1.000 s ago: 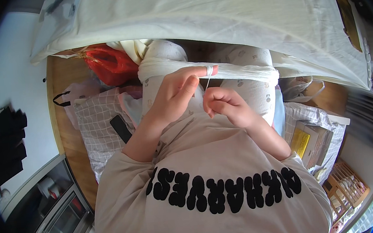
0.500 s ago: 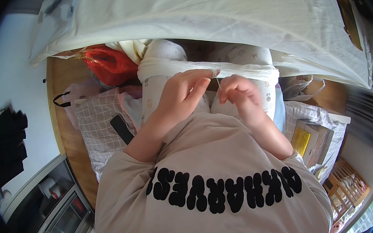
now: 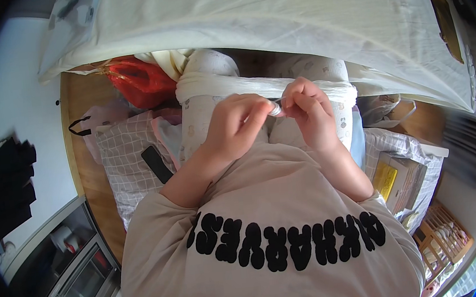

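**Small grey object pinched between both hands**

The small grey object (image 3: pixel 275 109) is rounded and pale, mostly hidden; its long axis cannot be determined. It sits above the person's lap, in front of the twisted white cloth (image 3: pixel 214 85). The left hand (image 3: pixel 236 127) has fingertips closed on it. The right hand (image 3: pixel 309 113) is curled, fingertips pinching its right side.

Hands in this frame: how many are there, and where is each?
2. The left hand and right hand meet at centre, fingertips pinching a small silvery object just below the twisted white cloth. No other person's hands show.
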{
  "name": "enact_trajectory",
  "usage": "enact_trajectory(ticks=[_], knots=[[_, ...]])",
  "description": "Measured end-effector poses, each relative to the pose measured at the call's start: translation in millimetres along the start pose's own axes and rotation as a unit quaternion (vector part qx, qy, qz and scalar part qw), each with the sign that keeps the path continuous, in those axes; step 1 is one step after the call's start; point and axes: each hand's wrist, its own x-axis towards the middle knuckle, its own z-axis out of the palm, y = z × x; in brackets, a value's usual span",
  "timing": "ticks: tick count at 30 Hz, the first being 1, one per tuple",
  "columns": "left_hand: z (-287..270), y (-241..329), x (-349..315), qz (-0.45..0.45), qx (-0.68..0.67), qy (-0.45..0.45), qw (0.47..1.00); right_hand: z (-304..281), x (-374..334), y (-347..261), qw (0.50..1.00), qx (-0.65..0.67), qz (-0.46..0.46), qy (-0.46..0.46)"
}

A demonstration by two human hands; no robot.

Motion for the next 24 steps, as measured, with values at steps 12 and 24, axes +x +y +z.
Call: enact_trajectory(ticks=[12,24], knots=[[7.4,0.8,-1.1,0.074,0.073,0.070,0.992,24.9,-11.3,7.3,0.929,-0.316,-0.190,-0.024],[8.3,7.4,-2.5,-0.033,-0.010,0.078,0.996,8.4,-2.4,10.8,0.719,-0.557,-0.414,-0.033]])
